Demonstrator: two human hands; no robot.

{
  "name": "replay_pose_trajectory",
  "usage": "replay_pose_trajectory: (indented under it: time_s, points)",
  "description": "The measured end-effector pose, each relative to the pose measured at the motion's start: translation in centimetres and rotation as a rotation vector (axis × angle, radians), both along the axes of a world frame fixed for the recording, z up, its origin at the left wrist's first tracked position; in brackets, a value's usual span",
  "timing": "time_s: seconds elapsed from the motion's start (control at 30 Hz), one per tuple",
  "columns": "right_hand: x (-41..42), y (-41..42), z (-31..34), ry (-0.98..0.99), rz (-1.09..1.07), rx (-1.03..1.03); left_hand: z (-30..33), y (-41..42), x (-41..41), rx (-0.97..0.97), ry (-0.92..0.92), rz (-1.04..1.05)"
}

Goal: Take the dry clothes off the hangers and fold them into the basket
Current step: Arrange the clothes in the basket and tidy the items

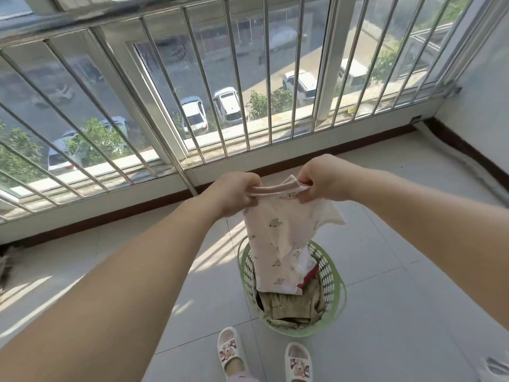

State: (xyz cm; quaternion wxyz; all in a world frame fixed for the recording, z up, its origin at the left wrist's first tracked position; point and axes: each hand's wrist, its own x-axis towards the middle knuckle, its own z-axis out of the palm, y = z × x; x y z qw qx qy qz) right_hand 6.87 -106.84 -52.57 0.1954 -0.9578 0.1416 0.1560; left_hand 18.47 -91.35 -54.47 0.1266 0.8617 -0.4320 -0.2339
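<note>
Both forearms reach out from the camera, and the left hand (234, 193) and right hand (321, 179) each pinch the top edge of a small pale printed garment (278, 241) with curled fingers. It hangs over a green basket (334, 293) holding folded khaki clothes (292, 307) on the tiled floor (399, 271).
</note>
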Motion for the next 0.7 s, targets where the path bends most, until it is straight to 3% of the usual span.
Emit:
replay_pose_trajectory:
  time_s: [0.1,0.3,0.47,0.7]
  points:
    - [-0.6,-1.3,-1.3,-0.017,-0.011,-0.055,-0.8,-1.0,-0.3,-0.005,-0.011,-0.041]
    - [-1.5,-3.7,-6.0,-0.075,-0.139,0.17,-3.7,-3.1,0.3,-0.005,-0.043,-0.074]
    - [-0.6,-5.1,-9.8,-0.111,-0.16,0.009,-7.6,-5.3,1.3,0.008,-0.098,-0.088]
    - [0.1,-6.7,-15.3,-0.152,-0.179,-0.056,-14.5,-7.7,2.6,0.0,-0.145,-0.096]
